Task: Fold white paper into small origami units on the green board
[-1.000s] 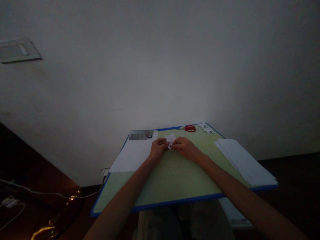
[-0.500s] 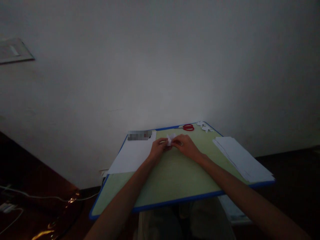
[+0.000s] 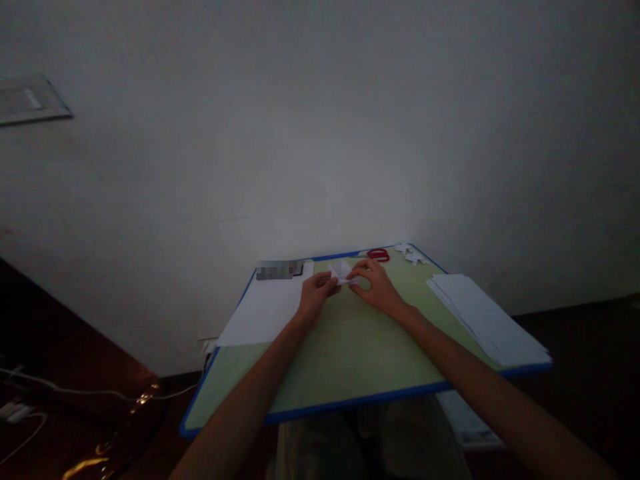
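Note:
A small folded piece of white paper is held between my two hands above the far middle of the green table. My left hand pinches its left side with thumb and fingers. On the other side, my right hand grips the paper's right edge between thumb and forefinger. Raised flaps show between the hands, but the exact folded shape is too small to make out.
Red-handled scissors lie at the table's far edge, with small folded white paper pieces at the far right corner. A stack of white sheets lies right; a white sheet and a blurred-out dark object lie left. The wall stands behind.
My hands have moved slightly apart, and the paper between them looks wider and more opened out. The right fingers have shifted to its right edge.

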Motion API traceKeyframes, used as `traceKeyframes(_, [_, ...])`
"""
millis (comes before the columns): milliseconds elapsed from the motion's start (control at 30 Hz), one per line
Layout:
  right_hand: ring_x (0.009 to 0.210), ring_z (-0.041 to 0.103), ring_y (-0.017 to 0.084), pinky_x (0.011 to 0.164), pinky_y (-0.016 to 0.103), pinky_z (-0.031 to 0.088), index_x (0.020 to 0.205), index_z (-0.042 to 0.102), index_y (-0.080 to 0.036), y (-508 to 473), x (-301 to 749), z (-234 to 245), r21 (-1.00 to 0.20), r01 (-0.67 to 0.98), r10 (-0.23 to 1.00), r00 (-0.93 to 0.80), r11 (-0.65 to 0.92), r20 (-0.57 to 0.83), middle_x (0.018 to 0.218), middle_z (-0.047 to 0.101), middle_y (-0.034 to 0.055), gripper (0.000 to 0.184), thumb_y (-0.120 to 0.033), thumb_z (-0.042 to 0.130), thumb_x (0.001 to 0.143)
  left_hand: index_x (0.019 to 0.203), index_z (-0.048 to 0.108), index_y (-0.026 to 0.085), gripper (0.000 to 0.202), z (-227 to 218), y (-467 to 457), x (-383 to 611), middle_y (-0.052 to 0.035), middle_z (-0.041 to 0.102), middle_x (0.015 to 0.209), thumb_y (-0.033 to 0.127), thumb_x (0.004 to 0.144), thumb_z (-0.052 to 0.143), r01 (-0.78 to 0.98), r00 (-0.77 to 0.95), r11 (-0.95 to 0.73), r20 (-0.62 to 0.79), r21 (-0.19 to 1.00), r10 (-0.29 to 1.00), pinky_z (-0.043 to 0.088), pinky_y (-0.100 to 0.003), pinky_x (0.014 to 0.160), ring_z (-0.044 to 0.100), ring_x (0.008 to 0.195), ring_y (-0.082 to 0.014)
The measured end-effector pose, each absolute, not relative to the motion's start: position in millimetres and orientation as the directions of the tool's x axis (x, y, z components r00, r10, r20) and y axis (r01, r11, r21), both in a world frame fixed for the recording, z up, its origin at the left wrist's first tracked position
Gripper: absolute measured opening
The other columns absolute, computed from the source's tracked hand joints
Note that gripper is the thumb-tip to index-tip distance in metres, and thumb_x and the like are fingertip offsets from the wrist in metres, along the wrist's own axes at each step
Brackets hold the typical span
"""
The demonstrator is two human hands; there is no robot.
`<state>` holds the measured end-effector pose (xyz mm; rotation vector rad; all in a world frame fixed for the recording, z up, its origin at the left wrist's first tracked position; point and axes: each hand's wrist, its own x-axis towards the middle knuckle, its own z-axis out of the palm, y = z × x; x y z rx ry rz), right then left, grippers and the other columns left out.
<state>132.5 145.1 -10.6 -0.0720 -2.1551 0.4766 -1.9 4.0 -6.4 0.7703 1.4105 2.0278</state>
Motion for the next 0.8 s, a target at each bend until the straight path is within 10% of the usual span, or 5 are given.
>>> traceKeyframes(433, [0.076,0.063,0.017,0.068,0.032,0.052,0.088,0.069,-0.020,151.0,125.4,-17.1,-0.672,-0.191,0.431,-0.637,0.715,0.639,0.091,0.061,0.0037,0.021,-0.041,0.073,0.087,0.096,0.074,0.012,0.046,-5.4,2.1,-2.9,-0.0084,0.077,0.093,0.041,0.065,0.091,0.052,-0.704,-0.360,0.289,0.932,0.648,0.060,-0.033,0.081,0.070,0.079,-0.0167])
traceKeyframes(800, [0.075,0.070,0.021,0.076,0.035,0.055,0.080,0.071,-0.021,143.2,125.8,-11.1,-0.830,-0.271,0.534,-0.660,0.487,0.529,0.079,0.074,0.0028,0.025,-0.044,0.081,0.075,0.098,0.072,0.011,0.048,-0.4,1.3,1.9,-0.0093,0.075,0.099,0.045,0.068,0.089,0.009,-0.678,-0.406,0.304,0.914,0.669,0.060,-0.046,0.091,0.072,0.082,-0.0193])
